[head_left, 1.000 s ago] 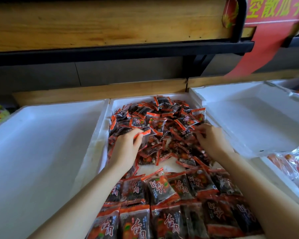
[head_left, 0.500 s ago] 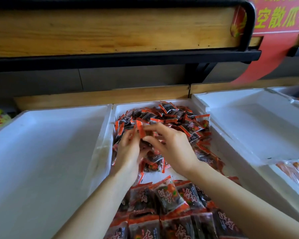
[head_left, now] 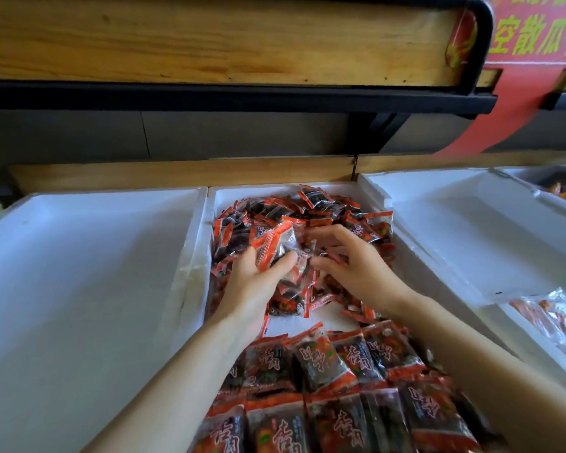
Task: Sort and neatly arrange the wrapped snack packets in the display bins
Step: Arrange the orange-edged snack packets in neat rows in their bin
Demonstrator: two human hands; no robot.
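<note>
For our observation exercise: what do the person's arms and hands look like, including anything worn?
The left hand and right hand are ungloved, with no ring, watch or bracelet showing. Both forearms are uncovered to the picture's edge; no sleeve shows.

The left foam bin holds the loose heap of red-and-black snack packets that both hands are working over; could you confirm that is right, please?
Not quite. The head view shows the loose heap of snack packets in the middle foam bin, not the left foam bin. The left hand and right hand are indeed working over it.
</note>
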